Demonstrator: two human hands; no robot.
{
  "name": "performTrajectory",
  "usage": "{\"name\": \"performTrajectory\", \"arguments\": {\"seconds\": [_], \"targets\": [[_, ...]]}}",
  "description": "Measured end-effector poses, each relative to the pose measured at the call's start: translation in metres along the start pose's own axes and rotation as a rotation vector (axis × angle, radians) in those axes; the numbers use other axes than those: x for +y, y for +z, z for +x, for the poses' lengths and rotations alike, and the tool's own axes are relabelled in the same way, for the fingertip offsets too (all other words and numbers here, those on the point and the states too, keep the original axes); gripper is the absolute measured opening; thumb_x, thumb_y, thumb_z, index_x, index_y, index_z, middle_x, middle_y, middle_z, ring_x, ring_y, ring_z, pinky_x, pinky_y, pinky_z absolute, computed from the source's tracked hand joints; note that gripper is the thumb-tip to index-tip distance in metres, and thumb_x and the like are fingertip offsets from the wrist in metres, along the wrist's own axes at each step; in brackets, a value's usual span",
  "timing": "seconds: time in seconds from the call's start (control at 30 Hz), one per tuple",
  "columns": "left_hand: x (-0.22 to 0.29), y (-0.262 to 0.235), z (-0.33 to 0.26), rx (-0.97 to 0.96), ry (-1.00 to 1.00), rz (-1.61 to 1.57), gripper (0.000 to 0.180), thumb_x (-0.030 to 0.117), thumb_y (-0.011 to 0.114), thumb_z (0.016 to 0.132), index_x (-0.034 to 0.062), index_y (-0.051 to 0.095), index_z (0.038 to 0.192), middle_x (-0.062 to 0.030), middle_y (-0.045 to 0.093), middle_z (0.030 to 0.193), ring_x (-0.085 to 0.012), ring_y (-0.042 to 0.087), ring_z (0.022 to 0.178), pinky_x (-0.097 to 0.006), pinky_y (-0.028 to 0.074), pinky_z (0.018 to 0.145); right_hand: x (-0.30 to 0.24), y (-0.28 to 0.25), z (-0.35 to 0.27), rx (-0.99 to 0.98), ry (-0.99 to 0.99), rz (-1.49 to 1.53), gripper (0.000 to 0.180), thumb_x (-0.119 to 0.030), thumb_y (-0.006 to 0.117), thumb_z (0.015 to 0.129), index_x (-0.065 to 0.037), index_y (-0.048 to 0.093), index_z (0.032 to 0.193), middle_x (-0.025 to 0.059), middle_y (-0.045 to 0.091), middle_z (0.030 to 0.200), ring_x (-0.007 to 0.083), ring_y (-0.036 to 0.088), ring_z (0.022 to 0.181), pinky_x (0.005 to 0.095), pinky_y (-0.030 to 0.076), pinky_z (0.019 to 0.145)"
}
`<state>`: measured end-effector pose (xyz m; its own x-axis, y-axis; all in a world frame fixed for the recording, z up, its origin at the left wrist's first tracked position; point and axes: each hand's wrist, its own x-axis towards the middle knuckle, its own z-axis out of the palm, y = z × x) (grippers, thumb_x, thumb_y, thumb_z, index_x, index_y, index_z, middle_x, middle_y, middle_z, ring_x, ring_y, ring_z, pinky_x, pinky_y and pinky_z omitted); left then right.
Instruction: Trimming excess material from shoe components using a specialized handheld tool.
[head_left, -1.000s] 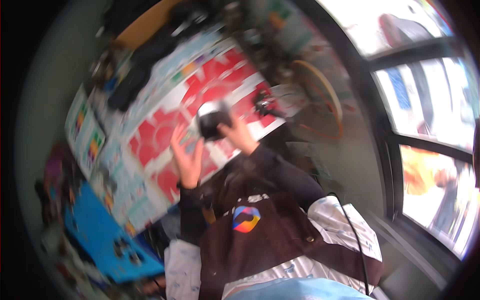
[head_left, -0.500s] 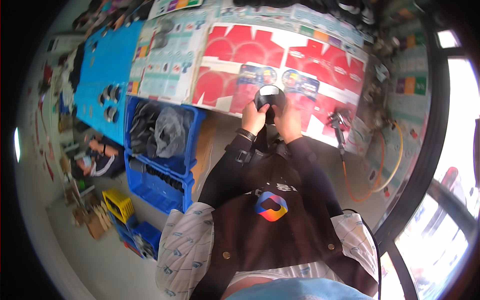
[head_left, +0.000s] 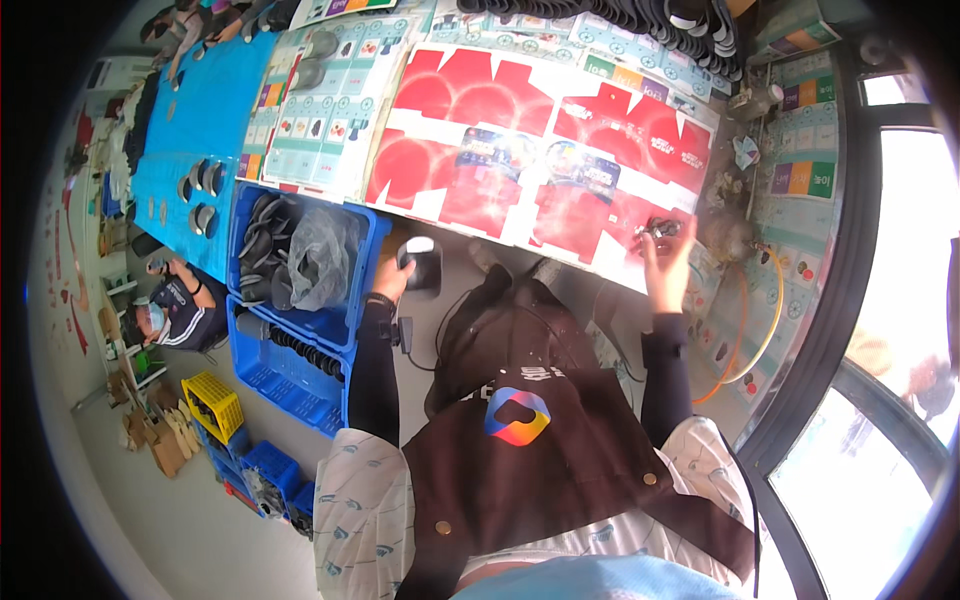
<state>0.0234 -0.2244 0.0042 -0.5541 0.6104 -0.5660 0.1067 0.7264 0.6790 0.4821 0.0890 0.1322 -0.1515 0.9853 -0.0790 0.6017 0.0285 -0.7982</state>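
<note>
Now, left hand (head_left: 392,282): wrapped round a dark shoe sole (head_left: 421,264), held beside the blue crate (head_left: 345,322).
Right hand (head_left: 668,268): fingers closing on a small dark tool (head_left: 661,230) at the table (head_left: 560,235) edge, over red cartons (head_left: 470,130).

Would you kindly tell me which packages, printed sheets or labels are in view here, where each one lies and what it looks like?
Flattened cartons: on the table ahead of both hands, red and white, with blue printed panels.
Printed sheets: on the table, left of the cartons, pale green grid of small pictures.
Label panels: at the table's right end, small purple, orange and green blocks.
Left hand: holds a dark object with a white top.
Right hand: at the cartons' near edge.
</note>
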Motion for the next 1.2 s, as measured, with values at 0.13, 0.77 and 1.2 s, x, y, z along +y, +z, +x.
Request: {"name": "performTrajectory", "arguments": {"seconds": [0.13,0.77,1.2], "targets": [[-0.029,0.001,-0.007,0.025,-0.103,0.058,0.042,0.036,0.069,0.091,-0.0011,0.072,0.11,-0.0166,0.074,0.096,-0.0262,0.071,0.09,-0.043,0.053,0.081,-0.131,-0.052,-0.012,0.021,-0.073,0.775,0.087,0.009,0.056,0.088,-0.013,0.013,0.161,0.0162,0.053,0.136,0.0177,0.065,0.095,0.0245,0.052,0.074],[0.044,-0.061,-0.008,0.217,0.09,0.328,0.044,0.037,0.065,0.091,-0.0006,0.066,0.114,-0.0255,0.068,0.111,-0.042,0.064,0.106,-0.047,0.05,0.09,-0.201,-0.077,-0.028,-0.735,-0.323,2.286,0.049,-0.037,0.073,0.087,-0.016,0.061,0.044,-0.0091,0.039,0.043,0.0038,0.031,0.041,0.0243,0.011,0.044],[0.003,-0.087,-0.031,0.21,0.021,0.322,0.047,0.037,0.066,0.091,-0.0015,0.064,0.118,-0.0255,0.068,0.114,-0.0414,0.064,0.107,-0.046,0.049,0.09,-0.002,0.02,0.021,-0.486,0.004,-0.038,0.024,-0.017,0.066,0.092,0.002,0.061,0.105,0.0136,0.062,0.088,0.0269,0.061,0.077,0.0376,0.05,0.074]]}}
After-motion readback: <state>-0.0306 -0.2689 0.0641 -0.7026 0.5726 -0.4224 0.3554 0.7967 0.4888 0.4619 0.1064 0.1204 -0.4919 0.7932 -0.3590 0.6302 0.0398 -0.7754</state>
